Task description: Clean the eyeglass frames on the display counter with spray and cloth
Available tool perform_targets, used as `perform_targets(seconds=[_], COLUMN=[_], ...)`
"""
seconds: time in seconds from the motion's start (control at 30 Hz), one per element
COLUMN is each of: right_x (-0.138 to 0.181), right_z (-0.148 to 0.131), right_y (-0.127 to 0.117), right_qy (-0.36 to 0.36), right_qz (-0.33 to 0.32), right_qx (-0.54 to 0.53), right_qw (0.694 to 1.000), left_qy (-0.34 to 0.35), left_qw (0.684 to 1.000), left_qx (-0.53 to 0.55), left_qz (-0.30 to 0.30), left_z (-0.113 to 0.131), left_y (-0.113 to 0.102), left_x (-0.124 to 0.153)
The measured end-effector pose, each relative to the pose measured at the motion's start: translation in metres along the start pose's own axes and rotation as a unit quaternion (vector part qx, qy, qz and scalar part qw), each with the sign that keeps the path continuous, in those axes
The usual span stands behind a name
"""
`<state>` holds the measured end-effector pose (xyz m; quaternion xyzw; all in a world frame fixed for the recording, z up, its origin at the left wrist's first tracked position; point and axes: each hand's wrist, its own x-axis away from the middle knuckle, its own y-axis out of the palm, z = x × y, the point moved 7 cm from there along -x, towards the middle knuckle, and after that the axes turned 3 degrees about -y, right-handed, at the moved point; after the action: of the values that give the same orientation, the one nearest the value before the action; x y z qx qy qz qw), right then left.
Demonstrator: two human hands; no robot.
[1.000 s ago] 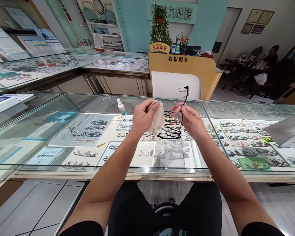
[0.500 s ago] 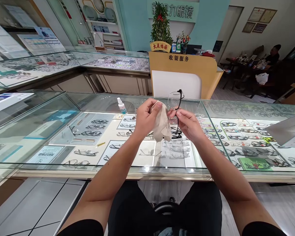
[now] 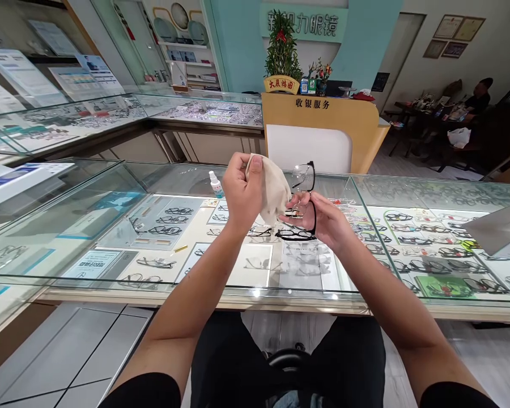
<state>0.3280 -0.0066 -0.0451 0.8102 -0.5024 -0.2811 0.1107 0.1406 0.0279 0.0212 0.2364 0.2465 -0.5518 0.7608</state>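
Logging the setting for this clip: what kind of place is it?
Most likely an optician's shop. Glass display counters hold rows of spectacle frames, and a cashier desk stands behind. The left hand holds a cloth; the right hand holds glasses.

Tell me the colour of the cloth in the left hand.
Beige cloth, pinched in the left hand; head view.
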Motion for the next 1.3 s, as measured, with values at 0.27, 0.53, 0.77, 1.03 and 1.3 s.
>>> perform_targets(seconds=[0.27,0.53,0.77,1.03,1.3], right_x=[-0.002,0.000,0.011,0.011,0.003], right_z=[-0.014,-0.031,-0.044,-0.037,-0.026], right_y=[-0.013,-0.017,-0.009,0.002,-0.006], right_qy=[-0.039,-0.141,-0.261,-0.257,-0.131], right_qz=[0.065,0.113,0.106,0.062,0.094], right_qx=[-0.103,0.052,0.190,0.276,0.123], right_qw=[0.992,0.982,0.940,0.924,0.979], left_qy=[-0.047,0.033,0.068,0.072,0.093], left_qw=[0.995,0.994,0.981,0.921,0.813], left_qx=[0.027,-0.085,-0.171,-0.341,-0.460], left_qz=[-0.079,-0.061,-0.067,-0.171,-0.344], left_z=[0.000,0.014,0.024,0.047,0.066], left_y=[0.013,0.004,0.004,0.022,0.044], left_x=[-0.003,-0.008,-0.018,-0.055,-0.065])
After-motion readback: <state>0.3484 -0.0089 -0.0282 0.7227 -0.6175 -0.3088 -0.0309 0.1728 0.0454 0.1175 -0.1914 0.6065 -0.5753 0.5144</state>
